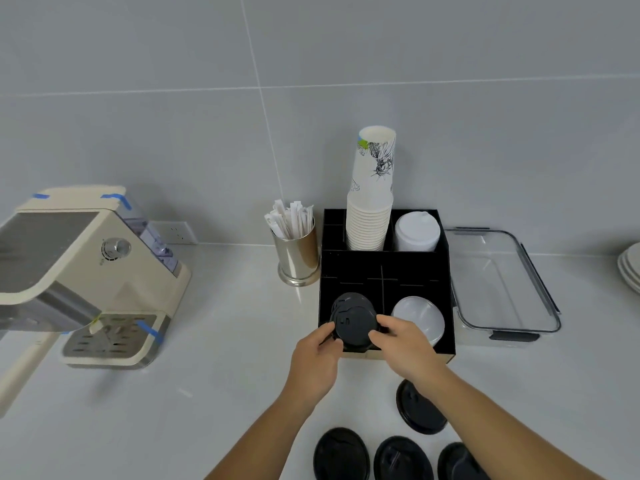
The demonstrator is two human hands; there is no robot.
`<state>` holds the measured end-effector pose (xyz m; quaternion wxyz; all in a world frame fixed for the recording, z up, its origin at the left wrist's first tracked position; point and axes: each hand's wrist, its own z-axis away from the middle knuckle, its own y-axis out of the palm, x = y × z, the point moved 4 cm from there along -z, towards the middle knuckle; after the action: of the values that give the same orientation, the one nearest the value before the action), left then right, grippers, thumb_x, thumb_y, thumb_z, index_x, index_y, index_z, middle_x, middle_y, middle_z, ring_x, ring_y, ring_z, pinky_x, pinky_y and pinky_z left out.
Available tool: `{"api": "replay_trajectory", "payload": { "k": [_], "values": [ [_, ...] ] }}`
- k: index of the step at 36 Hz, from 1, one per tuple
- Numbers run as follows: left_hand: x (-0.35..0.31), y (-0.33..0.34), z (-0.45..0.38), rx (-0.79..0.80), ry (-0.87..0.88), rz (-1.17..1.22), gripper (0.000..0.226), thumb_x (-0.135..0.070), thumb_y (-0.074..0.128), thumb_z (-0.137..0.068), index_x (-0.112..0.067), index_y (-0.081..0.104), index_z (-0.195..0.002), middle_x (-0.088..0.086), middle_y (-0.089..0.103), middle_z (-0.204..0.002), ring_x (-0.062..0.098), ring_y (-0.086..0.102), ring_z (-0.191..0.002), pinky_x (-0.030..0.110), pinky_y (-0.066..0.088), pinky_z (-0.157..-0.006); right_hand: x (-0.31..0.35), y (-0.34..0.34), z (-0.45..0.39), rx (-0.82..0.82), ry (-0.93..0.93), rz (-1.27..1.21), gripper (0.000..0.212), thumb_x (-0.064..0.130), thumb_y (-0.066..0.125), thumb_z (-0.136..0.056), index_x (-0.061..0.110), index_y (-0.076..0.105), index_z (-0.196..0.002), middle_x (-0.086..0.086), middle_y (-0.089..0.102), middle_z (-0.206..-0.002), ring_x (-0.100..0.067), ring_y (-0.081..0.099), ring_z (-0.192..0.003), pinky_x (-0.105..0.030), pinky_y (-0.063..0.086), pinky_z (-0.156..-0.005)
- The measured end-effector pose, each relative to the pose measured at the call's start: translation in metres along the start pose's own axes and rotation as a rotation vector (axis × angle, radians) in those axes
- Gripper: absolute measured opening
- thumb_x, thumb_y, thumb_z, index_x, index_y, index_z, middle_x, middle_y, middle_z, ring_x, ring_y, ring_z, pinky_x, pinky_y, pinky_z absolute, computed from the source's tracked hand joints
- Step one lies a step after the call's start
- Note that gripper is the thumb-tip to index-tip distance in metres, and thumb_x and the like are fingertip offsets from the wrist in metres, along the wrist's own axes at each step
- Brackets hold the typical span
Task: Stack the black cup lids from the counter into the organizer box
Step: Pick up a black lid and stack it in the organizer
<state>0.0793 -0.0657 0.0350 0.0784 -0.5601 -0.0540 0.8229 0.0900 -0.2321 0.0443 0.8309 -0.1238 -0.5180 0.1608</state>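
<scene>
Gripping a black lid (354, 328) between both hands, I see my left hand (317, 355) pinching its left rim and right hand (403, 344) its right, over the organizer box (384, 268) front-left compartment, perhaps touching the stack (348, 303) beneath. Four lids (403, 457) lie on the counter (214, 393).

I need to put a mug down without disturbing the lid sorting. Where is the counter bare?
Bare counter lies between the coffee machine and the left hand. It is crowded around the organizer box, with the clear container beside it and loose black lids in front.
</scene>
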Motion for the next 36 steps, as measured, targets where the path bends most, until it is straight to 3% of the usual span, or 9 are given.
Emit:
{"api": "replay_trajectory", "payload": {
  "k": [2,6,11,14,17,24,27,32,36],
  "values": [
    [-0.001,0.002,-0.004,0.013,0.011,-0.006,0.040,-0.012,0.050,-0.096,-0.029,0.057,-0.131,-0.024,0.059,-0.113,-0.010,0.056,-0.096,0.009,0.039,-0.086,-0.002,0.001,-0.008,0.006,0.020,0.015,0.039,0.026,0.056,-0.093,0.019,0.057,-0.132,-0.006,0.069,-0.084,-0.009,0.059,-0.062,-0.018,0.044,-0.055],
    [-0.006,0.005,-0.012,0.041,0.056,-0.010,0.044,-0.006,0.048,-0.094,-0.043,0.065,-0.112,-0.015,0.069,-0.115,-0.006,0.062,-0.104,0.008,0.046,-0.084,-0.001,0.003,-0.019,-0.001,0.028,0.008,0.043,0.025,0.056,-0.094,0.016,0.054,-0.136,0.005,0.059,-0.067,-0.004,0.048,-0.051,-0.016,0.038,-0.050],
    [0.000,0.006,-0.027,0.027,0.019,-0.009,0.044,-0.009,0.050,-0.094,-0.041,0.064,-0.120,-0.024,0.067,-0.113,-0.007,0.057,-0.111,0.019,0.045,-0.096,0.005,0.005,-0.028,-0.007,-0.002,0.004,0.026,0.019,0.055,-0.093,0.023,0.066,-0.116,0.000,0.058,-0.066,-0.011,0.050,-0.055,-0.020,0.043,-0.052],
    [-0.002,0.007,-0.035,0.029,0.021,-0.012,0.062,-0.007,0.049,-0.093,-0.066,0.064,-0.087,-0.042,0.066,-0.090,-0.023,0.056,-0.092,0.007,0.042,-0.076,0.004,0.006,-0.035,-0.012,0.001,-0.004,0.027,0.015,0.054,-0.093,0.026,0.063,-0.116,-0.002,0.062,-0.074,-0.012,0.054,-0.061,-0.012,0.042,-0.044],
    [-0.001,0.011,-0.042,0.032,0.027,-0.005,0.066,-0.006,0.048,-0.093,-0.068,0.062,-0.077,-0.035,0.066,-0.091,-0.022,0.057,-0.092,0.008,0.041,-0.078,0.004,0.006,-0.040,-0.022,-0.002,-0.006,0.030,0.013,0.053,-0.092,0.026,0.063,-0.118,-0.002,0.064,-0.078,-0.012,0.056,-0.065,-0.008,0.041,-0.041],
    [0.000,0.009,-0.050,0.029,0.033,-0.041,0.052,-0.005,0.044,-0.094,-0.055,0.059,-0.096,-0.016,0.068,-0.109,-0.003,0.062,-0.101,0.010,0.044,-0.082,0.004,0.008,-0.048,-0.031,-0.016,0.033,0.029,0.017,0.055,-0.092,0.022,0.064,-0.119,-0.011,0.071,-0.097,-0.025,0.066,-0.092,-0.030,0.053,-0.075],
    [0.003,0.008,-0.053,0.044,0.018,-0.039,0.053,-0.003,0.044,-0.095,-0.054,0.058,-0.093,-0.022,0.067,-0.102,-0.014,0.061,-0.093,0.003,0.044,-0.075,-0.001,0.011,-0.051,-0.012,-0.015,0.048,0.025,0.017,0.055,-0.092,0.021,0.065,-0.114,-0.006,0.064,-0.079,-0.018,0.060,-0.072,-0.024,0.049,-0.062],
    [0.006,0.011,-0.051,0.121,-0.018,-0.071,0.046,-0.003,0.041,-0.096,-0.027,0.059,-0.129,-0.007,0.068,-0.120,0.005,0.059,-0.113,0.012,0.043,-0.092,-0.006,0.013,-0.055,-0.009,0.003,0.067,0.028,0.020,0.056,-0.092,0.022,0.062,-0.119,0.003,0.056,-0.067,-0.007,0.053,-0.058,-0.011,0.042,-0.046],
    [0.006,0.010,-0.050,0.115,-0.026,-0.116,0.050,-0.003,0.038,-0.097,-0.024,0.048,-0.141,-0.003,0.062,-0.132,0.013,0.055,-0.122,0.022,0.042,-0.105,-0.006,0.014,-0.054,0.007,0.017,0.107,0.046,0.023,0.055,-0.092,0.020,0.050,-0.138,0.006,0.056,-0.067,-0.003,0.051,-0.055,-0.010,0.041,-0.045]
  ]
}}
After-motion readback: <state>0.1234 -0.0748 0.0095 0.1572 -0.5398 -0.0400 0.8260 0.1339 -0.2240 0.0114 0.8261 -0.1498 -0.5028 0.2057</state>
